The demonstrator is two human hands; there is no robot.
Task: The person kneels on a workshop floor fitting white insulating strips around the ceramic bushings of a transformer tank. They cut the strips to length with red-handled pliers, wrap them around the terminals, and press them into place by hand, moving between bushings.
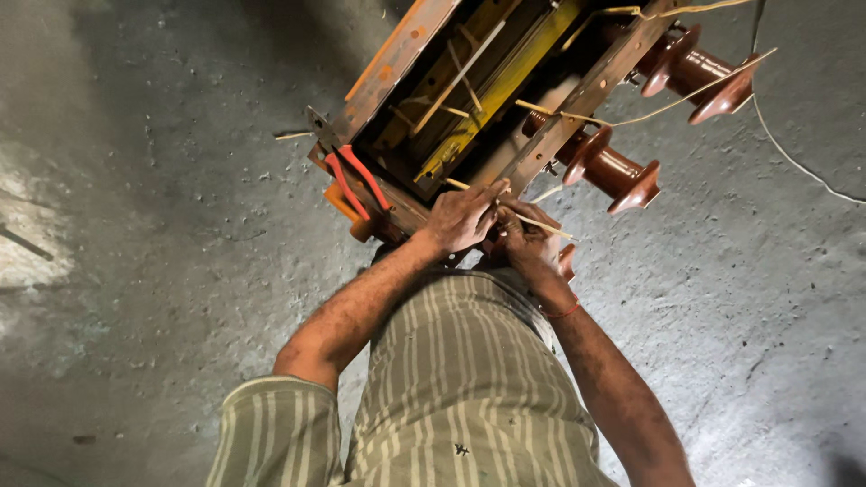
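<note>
Both hands, left hand and right hand, pinch one thin stick at the metal frame's near corner, its length running ten-to-four o'clock.

dim, warm light; bright patch at left edge; dark vignetted corners; wide-angle distortion.

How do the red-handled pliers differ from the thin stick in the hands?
The red-handled pliers lie untouched on the rusty frame's edge, while the thin stick is held by the left hand and right hand. The pliers have two thick, curved red handles; the stick is one pale, straight sliver. Both sit at the frame's near end.
</note>
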